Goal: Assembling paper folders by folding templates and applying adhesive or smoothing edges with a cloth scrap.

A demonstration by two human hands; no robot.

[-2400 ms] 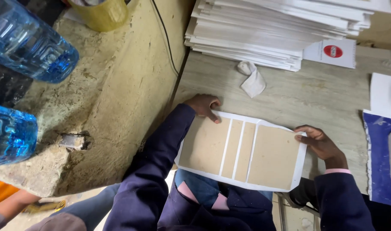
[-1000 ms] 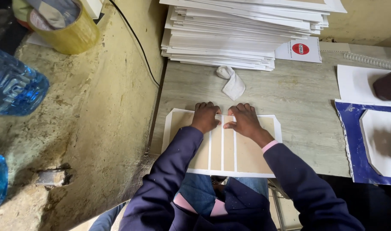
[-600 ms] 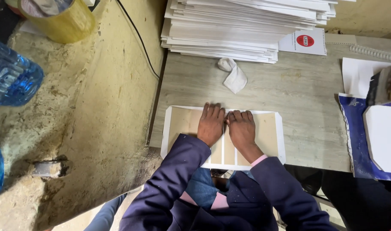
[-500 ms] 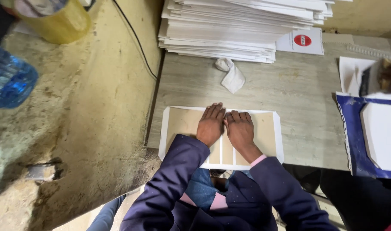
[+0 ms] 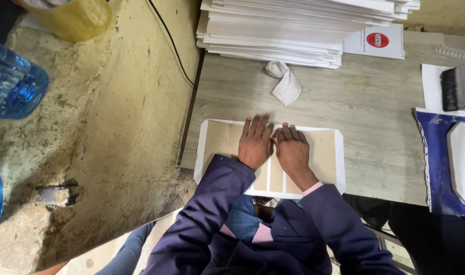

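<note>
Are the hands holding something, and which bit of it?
Nothing is gripped. The left hand and right hand lie flat, side by side, pressing down on the middle of the white-edged brown board on the table.

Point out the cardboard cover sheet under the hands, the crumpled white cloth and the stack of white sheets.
cardboard cover sheet (image 5: 324, 153), head view, bare tan panel at right.
crumpled white cloth (image 5: 286, 86), head view, its middle.
stack of white sheets (image 5: 273, 35), head view, front edge layers.

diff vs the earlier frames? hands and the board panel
Both hands left the panel's outer ends and came together: left hand and right hand now press flat side by side on the middle of the cardboard panel. Nothing gripped. Crumpled cloth and paper stack unchanged.
</note>
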